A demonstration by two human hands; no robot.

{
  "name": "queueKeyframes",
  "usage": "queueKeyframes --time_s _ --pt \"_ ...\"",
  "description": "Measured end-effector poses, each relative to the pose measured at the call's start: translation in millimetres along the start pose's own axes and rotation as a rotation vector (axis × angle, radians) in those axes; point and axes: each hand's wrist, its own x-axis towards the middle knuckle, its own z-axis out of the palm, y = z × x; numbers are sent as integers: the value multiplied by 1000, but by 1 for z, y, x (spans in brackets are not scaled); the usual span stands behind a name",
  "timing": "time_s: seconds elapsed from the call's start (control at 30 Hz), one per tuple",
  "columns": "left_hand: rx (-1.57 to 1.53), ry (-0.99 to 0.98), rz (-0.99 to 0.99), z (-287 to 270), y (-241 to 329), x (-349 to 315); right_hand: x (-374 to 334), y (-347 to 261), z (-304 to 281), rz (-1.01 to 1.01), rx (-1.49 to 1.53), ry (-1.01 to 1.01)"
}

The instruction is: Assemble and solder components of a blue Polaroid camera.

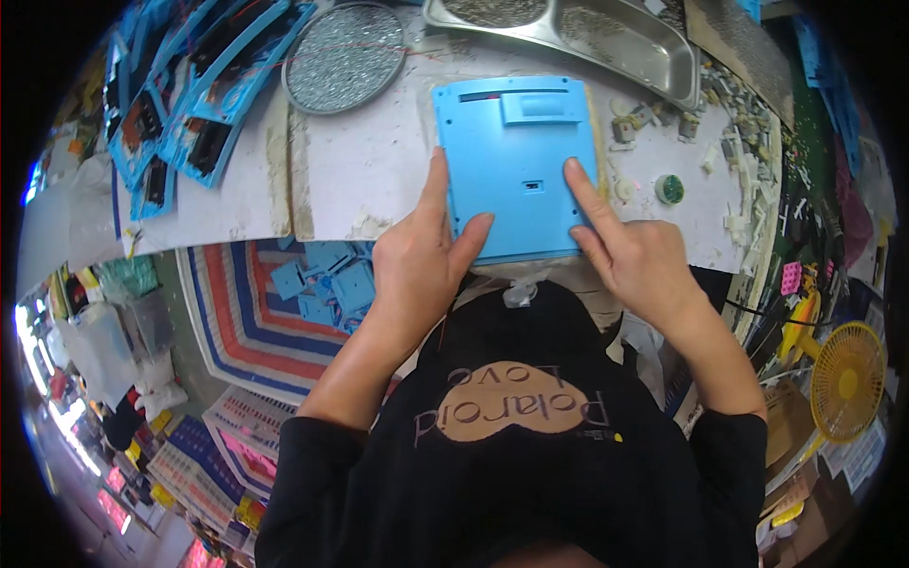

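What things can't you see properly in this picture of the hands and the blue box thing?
Head view only:
- Underside of the blue plastic case: it lies face down on the white table.
- Its near corners: covered by the left hand and right hand.
- Metal tray: cut off by the top edge.
- Small white parts at the right: too small and bent by the lens.
- Blue pieces below the table: partly hidden by the left arm.
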Motion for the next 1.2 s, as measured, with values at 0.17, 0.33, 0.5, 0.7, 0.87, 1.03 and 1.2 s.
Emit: queueKeyframes --time_s 0.17,0.33,0.5,0.7,0.87,1.03,1.2 --pt "80 -208 10 -39 4 13 17 4 -37 -123 -169 -175" --pt "131 218 180 -79 -57 92 46 -12 -67 -248 -271 -258" --pt "559 331 79 -85 -97 129 114 -18 -101 -473 -277 -544" --pt "367 360 110 -74 -92 143 245 -50 -21 -721 -258 259" --pt "351 478 205 -70 -103 132 282 -65 20 -695 -484 241" --pt "271 407 209 -76 -96 125 274 -58 2 -641 -245 303" --pt "-116 93 276 -62 -52 90 210 -17 -40 -546 298 222"
